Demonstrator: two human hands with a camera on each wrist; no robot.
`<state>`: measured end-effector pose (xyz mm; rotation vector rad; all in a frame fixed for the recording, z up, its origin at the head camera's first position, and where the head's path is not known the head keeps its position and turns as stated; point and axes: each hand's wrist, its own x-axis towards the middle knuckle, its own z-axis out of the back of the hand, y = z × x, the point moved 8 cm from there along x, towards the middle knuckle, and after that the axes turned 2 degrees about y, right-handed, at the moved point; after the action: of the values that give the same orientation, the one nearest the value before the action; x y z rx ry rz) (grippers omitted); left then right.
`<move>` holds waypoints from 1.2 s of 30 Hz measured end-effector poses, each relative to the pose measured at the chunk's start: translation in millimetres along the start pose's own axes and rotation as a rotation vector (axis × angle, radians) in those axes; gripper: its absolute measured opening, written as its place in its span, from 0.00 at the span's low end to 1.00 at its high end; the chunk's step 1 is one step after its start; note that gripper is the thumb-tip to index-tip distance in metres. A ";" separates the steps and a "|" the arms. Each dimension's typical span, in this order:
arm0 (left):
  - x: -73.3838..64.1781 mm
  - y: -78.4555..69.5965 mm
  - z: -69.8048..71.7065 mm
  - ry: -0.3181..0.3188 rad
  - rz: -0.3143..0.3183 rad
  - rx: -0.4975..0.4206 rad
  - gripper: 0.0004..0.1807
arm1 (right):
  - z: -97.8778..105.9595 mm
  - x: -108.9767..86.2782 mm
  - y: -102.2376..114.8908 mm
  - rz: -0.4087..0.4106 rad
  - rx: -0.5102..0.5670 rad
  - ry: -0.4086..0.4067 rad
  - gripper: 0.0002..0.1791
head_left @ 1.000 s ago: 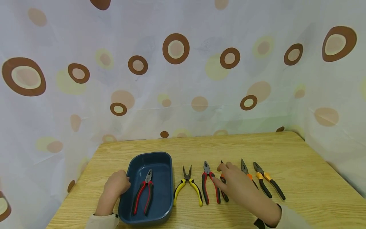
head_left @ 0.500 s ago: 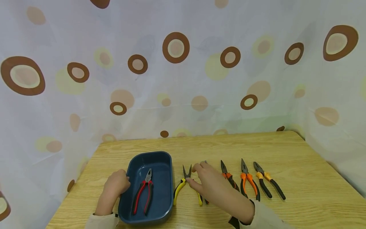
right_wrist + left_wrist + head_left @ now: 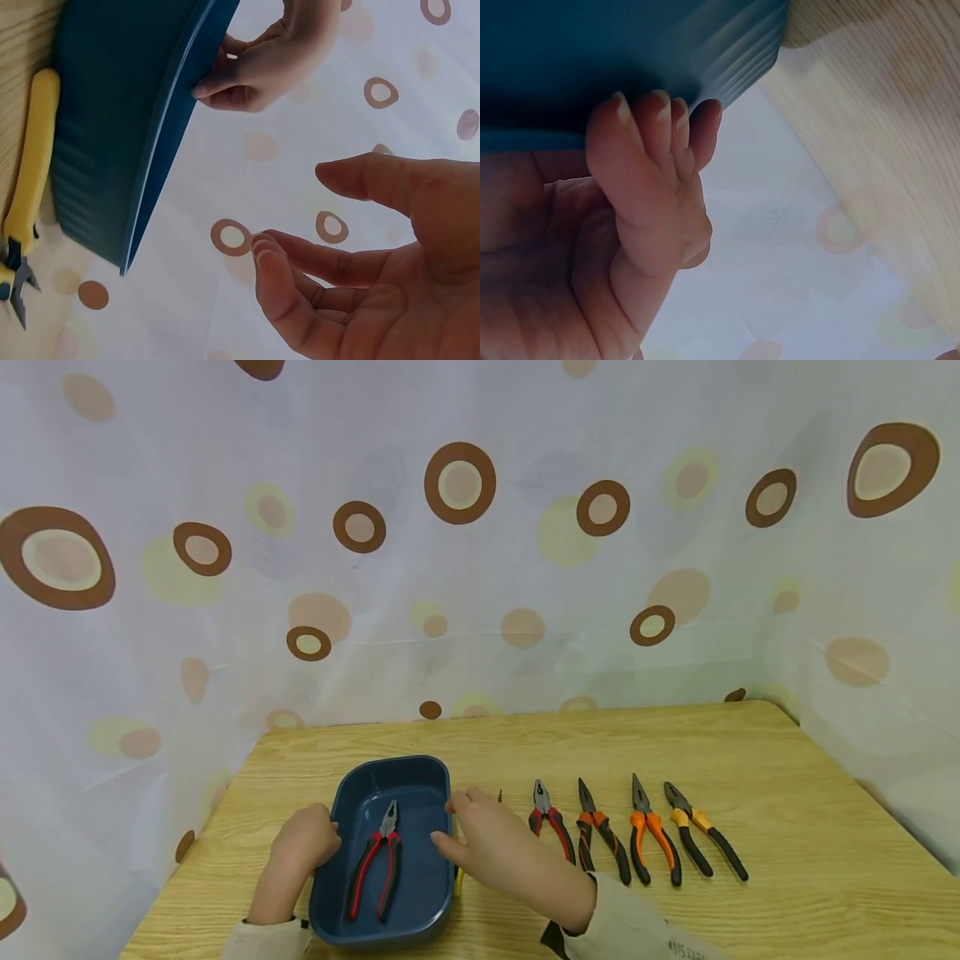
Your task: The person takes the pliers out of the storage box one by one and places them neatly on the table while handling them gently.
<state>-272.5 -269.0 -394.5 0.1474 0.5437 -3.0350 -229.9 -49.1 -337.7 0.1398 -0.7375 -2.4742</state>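
Note:
My left hand (image 3: pixel 303 843) holds the left wall of a dark blue plastic bin (image 3: pixel 422 881), fingertips against its outer side in the left wrist view. Inside the bin lies a pair of red-and-black combination pliers (image 3: pixel 388 828), jaws pointing away. Over the bin's right rim hovers my right hand (image 3: pixel 502 847), thumb and fingers spread apart with nothing between them. Beneath it, yellow-handled long-nose pliers are mostly hidden in the head view; the right wrist view shows their handle (image 3: pixel 36 150) lying beside the bin.
On the wooden table (image 3: pixel 570 743), right of my hand, lie red-black pliers (image 3: pixel 543 810), orange-black pliers (image 3: pixel 600 821), orange long-nose pliers (image 3: pixel 645 819) and yellow-black pliers (image 3: pixel 681 818) in a row. A patterned curtain (image 3: pixel 525 568) stands behind the table.
My right hand has moved left, passing over the row of pliers to the bin's right rim, uncovering the orange-handled ones. My left hand and the bin stay in place.

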 end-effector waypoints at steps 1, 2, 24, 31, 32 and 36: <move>0.0 -0.2 -0.1 0.001 0.000 -0.001 0.10 | -1.8 1.5 2.1 -0.002 -0.003 0.011 0.19; 0.0 -0.3 0.0 0.000 0.000 -0.002 0.10 | -3.5 3.0 4.3 -0.006 -0.003 0.023 0.20; 1.0 1.0 0.4 0.002 -0.002 0.008 0.09 | -71.0 45.0 36.1 -0.110 -0.242 0.166 0.26; 1.2 -0.7 0.3 -0.005 -0.013 0.028 0.09 | -91.6 53.3 36.7 -0.179 -0.289 0.180 0.24; 1.4 -1.4 0.7 -0.010 -0.017 0.033 0.08 | -93.5 54.2 36.8 -0.187 -0.299 0.176 0.25; 1.7 -2.7 1.4 -0.017 -0.027 0.048 0.08 | -101.6 57.9 37.4 -0.221 -0.347 0.163 0.29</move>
<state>-274.5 -267.0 -392.4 0.1167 0.4760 -3.0741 -236.0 -154.6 -400.3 0.3027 -0.2270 -2.7169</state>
